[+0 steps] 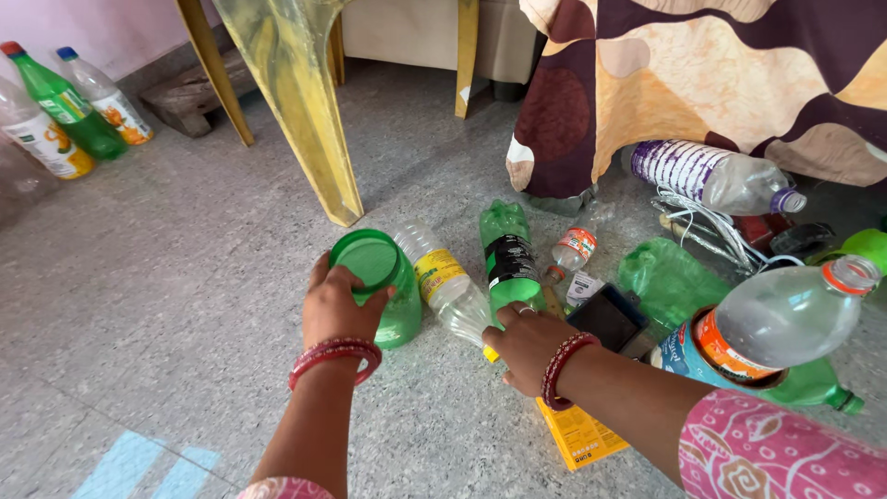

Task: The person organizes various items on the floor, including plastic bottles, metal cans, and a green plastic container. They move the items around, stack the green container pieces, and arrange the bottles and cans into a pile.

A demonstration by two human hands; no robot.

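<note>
My left hand (337, 310) grips a green plastic jar (381, 282) with a round green lid, standing on the grey floor. My right hand (525, 344) rests on the neck end of a clear bottle (448, 286) with a yellow label and yellow cap, lying on the floor beside the jar. A crushed green bottle (509, 263) with a black label lies just right of it, touching my right fingers. Both wrists wear red bangles.
Several more plastic bottles lie at the right: a small clear one (575, 248), a large clear one (781, 319), another with a purple cap (716, 177). A yellow packet (577, 434) lies under my right arm. A yellow chair leg (305, 111), patterned cloth (702, 74), and upright bottles (69, 111) stand behind.
</note>
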